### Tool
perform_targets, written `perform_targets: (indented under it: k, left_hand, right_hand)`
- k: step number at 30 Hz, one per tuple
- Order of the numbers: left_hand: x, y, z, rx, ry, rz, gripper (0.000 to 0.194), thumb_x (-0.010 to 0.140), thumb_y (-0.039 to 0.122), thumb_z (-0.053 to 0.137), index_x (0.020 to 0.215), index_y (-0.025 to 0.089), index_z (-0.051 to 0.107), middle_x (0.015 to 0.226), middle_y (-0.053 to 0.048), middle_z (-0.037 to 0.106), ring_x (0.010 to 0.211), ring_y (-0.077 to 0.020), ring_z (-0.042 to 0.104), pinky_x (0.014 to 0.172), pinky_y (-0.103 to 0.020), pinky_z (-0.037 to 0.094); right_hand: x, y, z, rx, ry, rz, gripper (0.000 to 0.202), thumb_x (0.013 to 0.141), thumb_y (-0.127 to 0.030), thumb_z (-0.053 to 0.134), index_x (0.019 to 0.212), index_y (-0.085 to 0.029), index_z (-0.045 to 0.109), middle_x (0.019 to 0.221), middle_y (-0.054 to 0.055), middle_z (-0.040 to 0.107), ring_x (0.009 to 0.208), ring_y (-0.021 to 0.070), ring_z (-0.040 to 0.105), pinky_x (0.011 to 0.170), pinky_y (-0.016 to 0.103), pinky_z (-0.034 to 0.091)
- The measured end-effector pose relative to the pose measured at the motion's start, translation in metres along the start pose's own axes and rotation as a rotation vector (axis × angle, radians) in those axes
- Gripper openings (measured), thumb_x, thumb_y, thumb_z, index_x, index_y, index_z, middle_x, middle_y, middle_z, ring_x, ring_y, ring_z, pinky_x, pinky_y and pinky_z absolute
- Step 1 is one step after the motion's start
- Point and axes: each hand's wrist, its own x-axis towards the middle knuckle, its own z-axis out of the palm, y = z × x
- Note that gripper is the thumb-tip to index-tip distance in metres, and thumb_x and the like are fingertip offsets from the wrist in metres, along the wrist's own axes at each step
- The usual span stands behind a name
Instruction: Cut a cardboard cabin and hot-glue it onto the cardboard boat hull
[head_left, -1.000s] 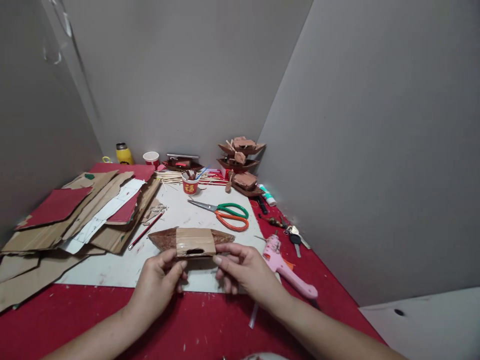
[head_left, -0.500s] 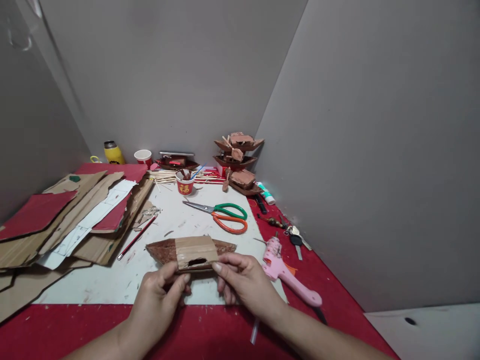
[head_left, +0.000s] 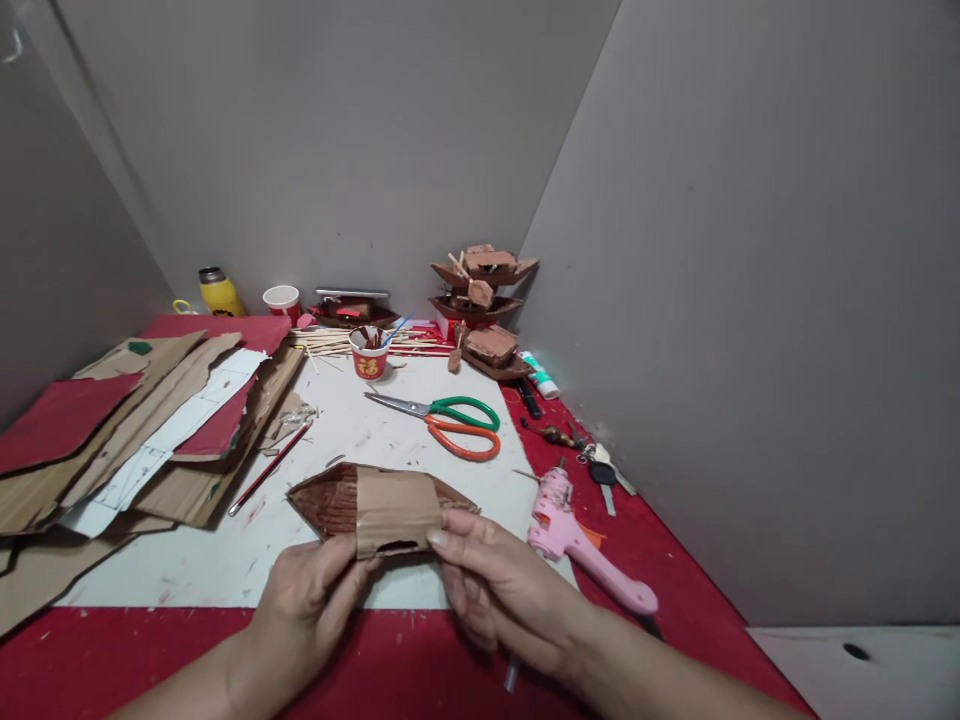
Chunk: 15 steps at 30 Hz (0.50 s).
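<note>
A small brown cardboard boat (head_left: 324, 505) is held just above the white sheet, tilted so that its inside shows. Across its middle sits a curved cardboard canopy (head_left: 397, 505) with a dark slot along its near edge. My left hand (head_left: 307, 590) pinches the near side at the canopy's left corner. At the right corner, my right hand (head_left: 491, 575) grips with thumb and fingers, partly hiding that end of the hull. Beyond the boat lie scissors (head_left: 450, 418) with one green and one orange handle. A pink glue gun (head_left: 574, 545) rests right of my right hand.
Cardboard pieces (head_left: 202, 400) are stacked on the left, beside a red pencil (head_left: 270, 468). A red paper cup (head_left: 370, 358) and thin sticks (head_left: 330, 343) stand farther back. Several finished boats (head_left: 480, 305) are piled near the wall. Keys (head_left: 604, 470) lie at the right.
The boat has tipped towards me, showing more of its inside and the canopy's top. Both hands keep hold of its near side. The view has shifted slightly.
</note>
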Motion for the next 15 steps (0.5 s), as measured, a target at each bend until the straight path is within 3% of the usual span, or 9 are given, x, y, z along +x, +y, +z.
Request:
perform_targets:
  k: [6, 15]
  left_hand:
    - [-0.0038, -0.0025, -0.0003, 0.141, -0.032, 0.125, 0.03, 0.088, 0.012, 0.054, 0.109, 0.027, 0.07, 0.077, -0.004, 0.078, 0.054, -0.0171, 0.067, 0.055, -0.023, 0.047]
    - [-0.0021, 0.0014, 0.0002, 0.133, -0.013, 0.15, 0.034, 0.087, 0.008, 0.055, 0.111, 0.027, 0.067, 0.077, -0.003, 0.077, 0.055, -0.0164, 0.068, 0.055, -0.022, 0.047]
  right_hand:
    - [-0.0037, -0.0039, 0.0009, 0.131, -0.027, 0.11, 0.033, 0.073, -0.037, 0.077, 0.098, -0.023, 0.059, 0.039, -0.011, 0.053, 0.024, 0.0023, 0.025, 0.027, 0.011, 0.02]
    - [-0.0028, -0.0013, 0.004, 0.122, -0.021, 0.051, 0.038, 0.071, -0.039, 0.08, 0.095, -0.02, 0.058, 0.037, -0.011, 0.053, 0.023, 0.0032, 0.024, 0.024, 0.012, 0.024]
